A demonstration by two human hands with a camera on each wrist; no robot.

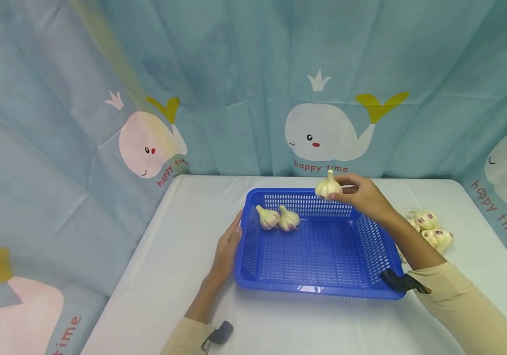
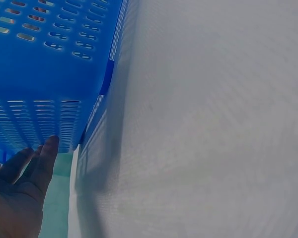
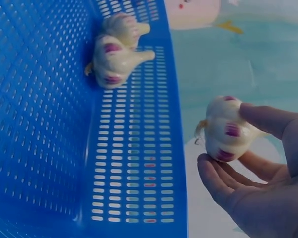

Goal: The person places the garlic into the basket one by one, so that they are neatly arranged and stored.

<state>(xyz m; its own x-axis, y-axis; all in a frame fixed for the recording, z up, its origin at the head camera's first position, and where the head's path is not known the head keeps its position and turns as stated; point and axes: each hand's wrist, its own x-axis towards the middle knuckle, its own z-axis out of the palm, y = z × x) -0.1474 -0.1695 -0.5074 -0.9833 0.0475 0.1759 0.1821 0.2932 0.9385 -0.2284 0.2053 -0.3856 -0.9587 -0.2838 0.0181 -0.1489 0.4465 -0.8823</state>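
Note:
My right hand [image 1: 362, 195] pinches a garlic bulb [image 1: 329, 187] between thumb and fingers, above the far rim of a blue plastic basket [image 1: 311, 289]. The right wrist view shows that garlic bulb [image 3: 228, 130], white with purple patches, apart from the basket wall [image 3: 134, 183]. Two more garlic bulbs, one [image 1: 268, 218] beside the other [image 1: 289, 219], lie inside at the basket's far left corner. My left hand [image 1: 227, 249] rests against the basket's left outer side. In the left wrist view its fingers [image 2: 45, 159] stretch out fairly straight along the slotted wall.
Several garlic bulbs [image 1: 437, 239] lie in a pile on the white-covered table [image 1: 182, 231], right of the basket and partly behind my right forearm. A blue curtain [image 1: 235, 133] with whale prints hangs behind the table and at both sides.

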